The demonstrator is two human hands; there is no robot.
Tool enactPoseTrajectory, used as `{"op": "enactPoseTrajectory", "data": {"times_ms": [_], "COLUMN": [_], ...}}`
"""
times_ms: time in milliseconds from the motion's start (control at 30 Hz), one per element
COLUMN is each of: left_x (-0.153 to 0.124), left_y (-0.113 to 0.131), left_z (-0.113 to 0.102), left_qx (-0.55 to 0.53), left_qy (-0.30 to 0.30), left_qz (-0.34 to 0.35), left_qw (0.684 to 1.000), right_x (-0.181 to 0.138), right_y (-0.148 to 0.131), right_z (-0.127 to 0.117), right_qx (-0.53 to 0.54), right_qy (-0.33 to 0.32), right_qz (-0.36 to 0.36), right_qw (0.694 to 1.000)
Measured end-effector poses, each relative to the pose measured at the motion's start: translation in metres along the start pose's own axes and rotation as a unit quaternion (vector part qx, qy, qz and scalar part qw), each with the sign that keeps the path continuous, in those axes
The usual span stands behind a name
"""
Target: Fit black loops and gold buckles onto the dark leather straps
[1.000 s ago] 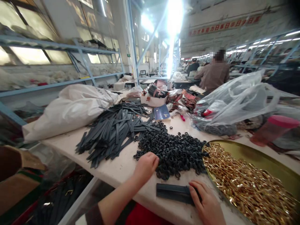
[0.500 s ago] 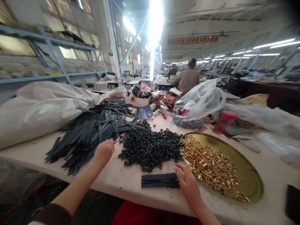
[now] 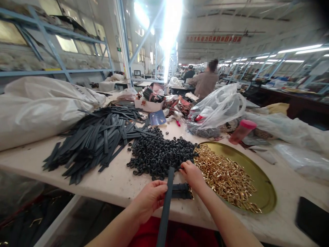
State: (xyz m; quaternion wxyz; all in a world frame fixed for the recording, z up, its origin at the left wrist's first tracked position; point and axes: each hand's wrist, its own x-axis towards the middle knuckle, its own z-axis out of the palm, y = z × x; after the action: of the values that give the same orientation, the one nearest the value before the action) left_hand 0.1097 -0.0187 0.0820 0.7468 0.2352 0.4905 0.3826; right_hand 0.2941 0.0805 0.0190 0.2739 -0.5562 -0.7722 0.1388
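Observation:
My left hand is closed around a dark strap, which stands up at a slant, its far end close to the ring pile and its near end toward my lap. At the near edge of a pile of small black rings, my right hand has its fingertips pinched together; what lies between them is too small to tell. Behind the held strap, a short stack of dark straps lies on the table, with a bit of gold metal at its right end.
An oval golden tray of gold buckles stands to the right. Many loose dark straps are heaped at left, beside a white sack. Farther back are a blue booklet, a plastic bag and a pink-lidded jar.
My left hand has come from the strap heap to the front middle, bringing a strap. My right hand has moved off the stacked straps up to the ring pile's edge.

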Motion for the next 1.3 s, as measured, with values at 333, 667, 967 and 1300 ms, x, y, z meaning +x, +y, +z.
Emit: {"op": "enactPoseTrajectory", "data": {"times_ms": [333,667,967,1300], "left_x": [0.022,0.035,0.029,-0.014], "left_y": [-0.001,0.007,0.01,-0.009], "left_z": [0.013,0.009,0.003,0.002], "left_qx": [-0.004,-0.028,-0.011,-0.054], "left_qy": [-0.007,0.047,0.122,-0.183], "left_qz": [-0.042,0.022,0.158,-0.033], "left_qw": [0.999,0.998,0.98,0.981], "right_x": [-0.025,-0.066,-0.092,-0.1], "right_y": [0.008,-0.025,-0.037,-0.04], "right_z": [-0.023,-0.03,-0.041,-0.039], "right_qx": [0.228,0.655,0.708,0.674], "right_qy": [0.05,-0.009,0.09,0.017], "right_qz": [0.149,0.338,0.387,0.329], "right_qw": [0.961,0.676,0.583,0.662]}}
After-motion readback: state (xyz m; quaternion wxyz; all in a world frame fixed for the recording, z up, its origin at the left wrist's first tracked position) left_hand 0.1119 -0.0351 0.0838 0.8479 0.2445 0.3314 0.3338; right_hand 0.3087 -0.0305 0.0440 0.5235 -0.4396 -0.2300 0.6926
